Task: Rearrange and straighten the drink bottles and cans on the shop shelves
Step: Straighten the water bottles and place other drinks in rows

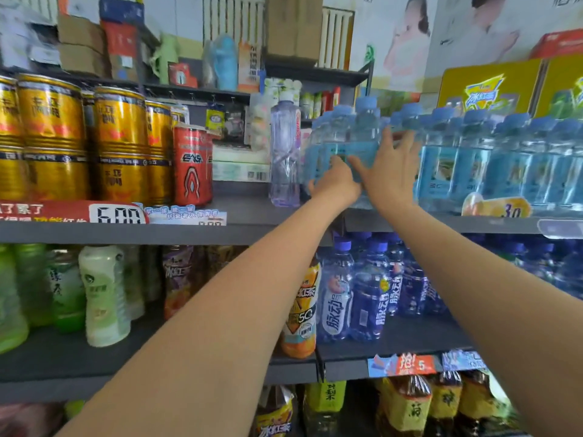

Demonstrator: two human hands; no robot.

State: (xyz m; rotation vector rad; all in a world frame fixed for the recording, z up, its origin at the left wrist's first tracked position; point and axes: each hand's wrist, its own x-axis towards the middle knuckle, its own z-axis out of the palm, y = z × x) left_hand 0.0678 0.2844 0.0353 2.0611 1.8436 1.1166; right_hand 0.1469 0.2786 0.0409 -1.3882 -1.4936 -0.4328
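Both my hands reach up to a cluster of light-blue water bottles [350, 143] at the left end of a long row on the upper shelf [246, 212]. My left hand [336, 181] curls round the low front of a bottle in the cluster. Spread fingers of my right hand [389, 171] press flat against the bottles' right side. A tall clear bottle with a white cap [285, 152] stands just left of the cluster. More light-blue bottles [492, 162] continue to the right.
Gold cans [53, 137] and a red can [192, 165] fill the upper shelf's left part. The shelf below holds green and white bottles [104, 294], an orange tea bottle [301, 310] and dark-blue bottles [366, 288]. Yellow-labelled bottles [407, 405] stand lowest. Price tags [120, 212] line the edges.
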